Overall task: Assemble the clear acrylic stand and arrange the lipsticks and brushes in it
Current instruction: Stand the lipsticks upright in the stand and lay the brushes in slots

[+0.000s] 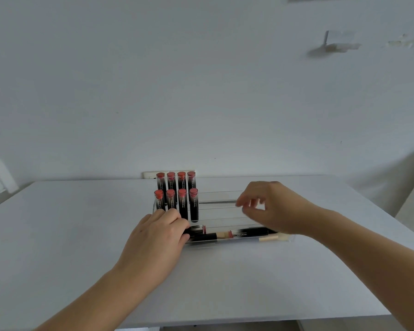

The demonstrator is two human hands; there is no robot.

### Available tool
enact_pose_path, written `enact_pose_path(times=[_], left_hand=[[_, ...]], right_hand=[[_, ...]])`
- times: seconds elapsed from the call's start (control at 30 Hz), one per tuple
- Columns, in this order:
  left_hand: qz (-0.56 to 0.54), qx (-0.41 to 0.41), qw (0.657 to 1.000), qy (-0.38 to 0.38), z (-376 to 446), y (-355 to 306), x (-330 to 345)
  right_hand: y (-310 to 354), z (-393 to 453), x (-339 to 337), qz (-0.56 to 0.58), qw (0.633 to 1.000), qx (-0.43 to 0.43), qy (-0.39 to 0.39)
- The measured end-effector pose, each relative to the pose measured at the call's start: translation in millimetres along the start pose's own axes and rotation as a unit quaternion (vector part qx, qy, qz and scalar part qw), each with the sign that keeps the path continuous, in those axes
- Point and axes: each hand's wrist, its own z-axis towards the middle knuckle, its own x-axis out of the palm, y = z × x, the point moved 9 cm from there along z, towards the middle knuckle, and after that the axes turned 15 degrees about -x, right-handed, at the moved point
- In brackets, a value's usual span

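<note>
I see both my bare forearms reaching forward. My left hand lies palm down, its fingers curled forward and their tips hidden. My right hand hovers higher, wrist bent, thumb and fingers loosely parted in an empty grip.

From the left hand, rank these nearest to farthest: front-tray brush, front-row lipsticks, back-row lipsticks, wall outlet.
From the left hand:
1. Front-tray brush, touching its fingertips.
2. Front-row lipsticks, just beyond the knuckles.
3. Back-row lipsticks, a tier behind.
4. Wall outlet, behind the stand.
</note>
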Motion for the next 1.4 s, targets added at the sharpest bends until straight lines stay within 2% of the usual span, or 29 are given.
enact_pose_path(times=[0.13,0.47,0.6,0.77,1.07,1.4], left_hand=[[0.007,0.008,1.0,-0.005,0.4,-1.1,-0.4],[0.066,0.057,0.996,0.02,0.3,-10.5,0.5],[0.123,0.126,0.984,0.03,-0.8,-22.7,-1.3],[0.137,0.228,0.962,0.057,4.7,-38.8,0.1],[0.225,0.238,0.941,0.09,15.8,-44.3,12.6],[0.27,0.26,0.921,0.108,14.9,-42.5,18.1]], right_hand=[[26.1,7.1,21.2,-0.009,0.998,-0.004,0.057],[35.2,24.2,68.9,-0.068,0.985,0.022,0.159],[31.0,24.3,72.4,-0.058,0.983,0.033,0.17],[30.6,26.9,72.2,-0.047,0.983,0.041,0.175],[35.7,28.6,70.9,-0.036,0.97,0.056,0.234],[37.1,28.7,69.4,-0.041,0.972,0.053,0.224]])
